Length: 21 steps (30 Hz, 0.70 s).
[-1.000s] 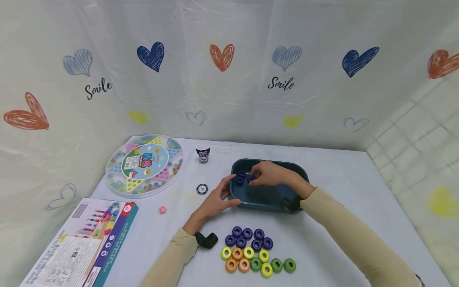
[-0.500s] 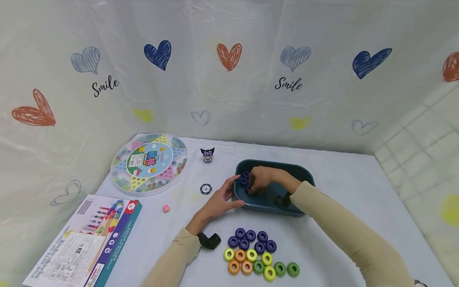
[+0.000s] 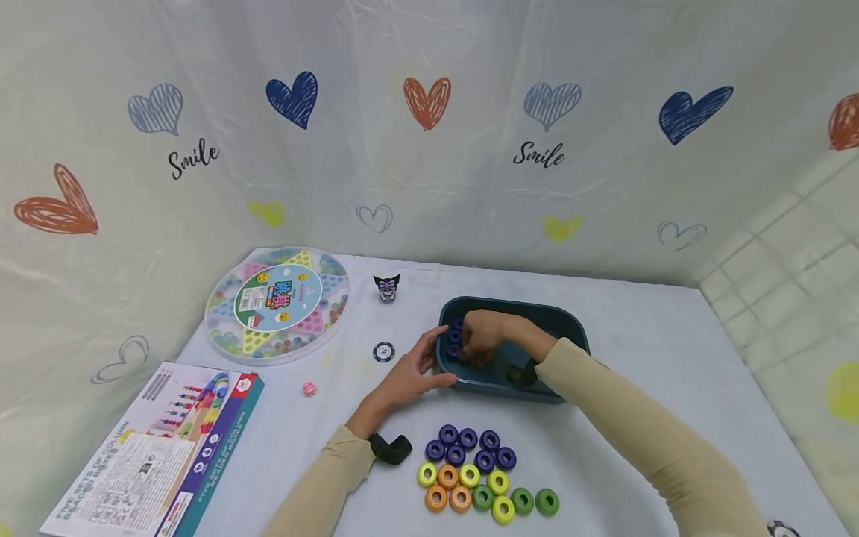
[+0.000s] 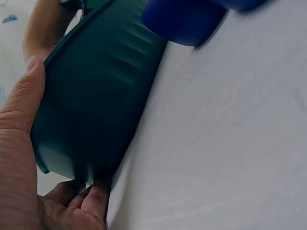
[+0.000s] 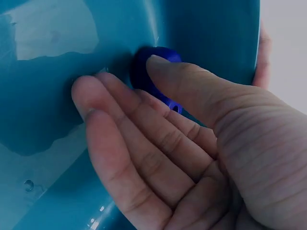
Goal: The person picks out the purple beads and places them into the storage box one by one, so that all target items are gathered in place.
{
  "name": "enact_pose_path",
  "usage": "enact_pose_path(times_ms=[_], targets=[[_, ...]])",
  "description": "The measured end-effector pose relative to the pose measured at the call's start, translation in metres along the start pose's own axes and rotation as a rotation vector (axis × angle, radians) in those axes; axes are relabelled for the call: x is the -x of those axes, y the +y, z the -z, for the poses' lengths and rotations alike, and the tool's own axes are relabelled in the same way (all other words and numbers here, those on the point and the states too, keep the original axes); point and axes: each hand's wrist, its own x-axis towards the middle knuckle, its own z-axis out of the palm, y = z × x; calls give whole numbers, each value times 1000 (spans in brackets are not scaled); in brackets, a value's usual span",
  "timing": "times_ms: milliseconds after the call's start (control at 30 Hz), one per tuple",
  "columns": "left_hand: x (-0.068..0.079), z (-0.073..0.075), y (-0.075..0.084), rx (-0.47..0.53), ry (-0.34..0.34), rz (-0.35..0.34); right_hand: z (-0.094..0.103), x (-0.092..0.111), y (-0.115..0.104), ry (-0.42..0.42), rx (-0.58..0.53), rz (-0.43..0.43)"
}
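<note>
The dark teal tray (image 3: 513, 391) sits towards the back of the table. At its left end my left hand (image 3: 408, 380) grips the corner, thumb on the near side and fingers bent against the end wall in the left wrist view. My right hand (image 3: 486, 332) reaches inside the tray at the left. In the right wrist view its thumb touches a dark blue bead (image 5: 142, 72) by the wall, with the other fingers loosely extended. Several purple-blue beads (image 3: 454, 337) line the tray's left end, partly covered by my right hand.
In front of the tray lie loose purple beads (image 3: 455, 456), yellow beads (image 3: 502, 510), orange beads (image 3: 435, 499) and green beads (image 3: 547, 502). To the left are a boxed bead set (image 3: 154, 455), a round board game (image 3: 277, 306), a poker chip (image 3: 384, 352), a pink ball (image 3: 309, 388) and a small figurine (image 3: 387, 288).
My right hand has brought a bead to the tray's left end, shifting slightly left and nearer, and its fingers have loosened. My left hand stays on the tray's corner.
</note>
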Motion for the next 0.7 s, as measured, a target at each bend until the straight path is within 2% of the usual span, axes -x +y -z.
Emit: enact_pose_path(times_ms=[167,400,533,700], targets=[[1,0,5,-12,-5,-8,1,3,-3,-10,27,7],[3,2,23,47,-29,-12,5,13,-2,22,85,25],[2,1,15,33,-25,-2,8,24,-4,66,149,77],[1,1,5,25,-18,4,9,45,-9,166,193,206]])
